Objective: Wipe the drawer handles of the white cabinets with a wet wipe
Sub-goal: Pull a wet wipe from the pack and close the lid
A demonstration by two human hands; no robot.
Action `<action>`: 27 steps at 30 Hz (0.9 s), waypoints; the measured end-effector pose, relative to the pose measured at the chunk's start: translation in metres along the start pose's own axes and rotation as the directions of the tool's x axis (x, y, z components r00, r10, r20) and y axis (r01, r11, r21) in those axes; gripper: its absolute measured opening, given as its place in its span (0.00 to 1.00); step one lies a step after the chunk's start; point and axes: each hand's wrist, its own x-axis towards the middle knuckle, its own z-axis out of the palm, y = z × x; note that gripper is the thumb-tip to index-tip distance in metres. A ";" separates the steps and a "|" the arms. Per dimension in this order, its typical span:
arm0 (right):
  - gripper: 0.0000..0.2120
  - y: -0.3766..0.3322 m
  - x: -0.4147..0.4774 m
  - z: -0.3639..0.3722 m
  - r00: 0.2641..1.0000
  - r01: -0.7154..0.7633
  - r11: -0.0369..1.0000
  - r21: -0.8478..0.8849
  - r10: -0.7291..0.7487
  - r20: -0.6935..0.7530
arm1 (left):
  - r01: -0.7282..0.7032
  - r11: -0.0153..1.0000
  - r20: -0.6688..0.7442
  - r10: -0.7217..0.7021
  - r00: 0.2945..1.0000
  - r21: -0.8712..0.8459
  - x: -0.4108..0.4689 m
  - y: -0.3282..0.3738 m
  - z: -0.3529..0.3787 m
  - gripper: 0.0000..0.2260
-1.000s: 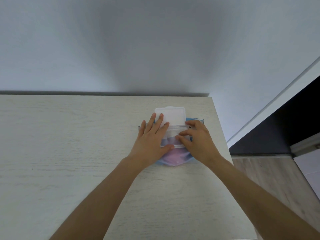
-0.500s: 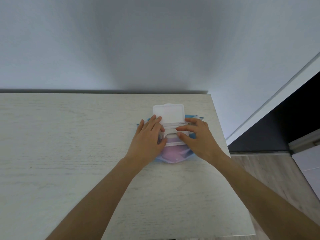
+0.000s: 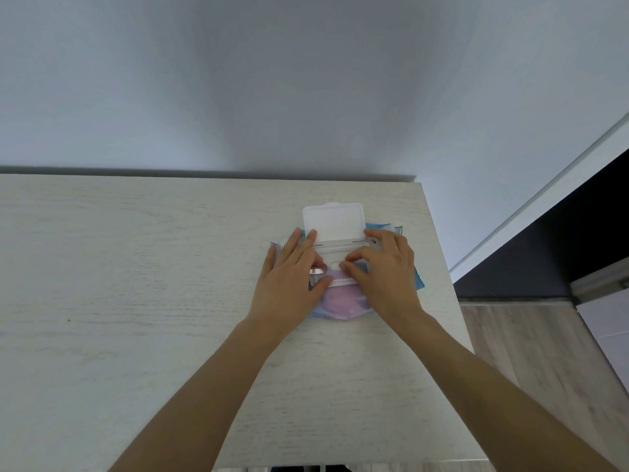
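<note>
**Both hands on the pack of wet wipes [image 3: 340, 301], lid [image 3: 332, 221] open**

The pack lies flat on a pale wood-grain surface [image 3: 136, 301], towards its far right corner and just in from the right edge. It is a soft blue and pink packet with a white plastic frame across the middle. The white lid is flipped open towards the far side, its inside facing up. A small slot [image 3: 335, 265] shows in the frame between the two hands.

The left hand [image 3: 289, 277] lies palm down on the left part of the pack. Its fingers are straight and a little spread, reaching to the left end of the lid, and its thumb [image 3: 321, 284] touches the near edge of the frame.

The right hand [image 3: 388, 277] rests on the right part of the pack with its fingers curled. The tips of its thumb and forefinger [image 3: 350, 258] are close together right at the slot. Whether they pinch a wipe cannot be told, because the spot is small and partly covered.

Both forearms reach in from the near edge.

Beyond the far edge of the surface stands a plain pale wall [image 3: 306, 80]. To the right are a white door frame [image 3: 544, 195], a dark opening [image 3: 561, 240] and a grey wood-look floor [image 3: 531, 362].
</note>
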 end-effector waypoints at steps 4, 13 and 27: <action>0.06 -0.006 -0.002 0.007 0.998 0.053 0.998 -0.038 -0.054 -0.021 | -0.001 0.999 0.016 0.000 1.000 0.047 0.000 0.000 0.002 0.19; 0.01 -0.001 0.004 0.014 0.998 -0.052 0.993 0.109 0.057 -0.037 | -0.016 0.999 0.004 0.015 1.000 0.033 0.001 -0.003 0.005 0.20; 0.03 -0.007 -0.002 0.007 0.989 0.134 0.990 0.045 -0.130 -0.069 | -0.034 0.999 -0.024 0.035 0.999 0.029 0.000 -0.004 0.005 0.16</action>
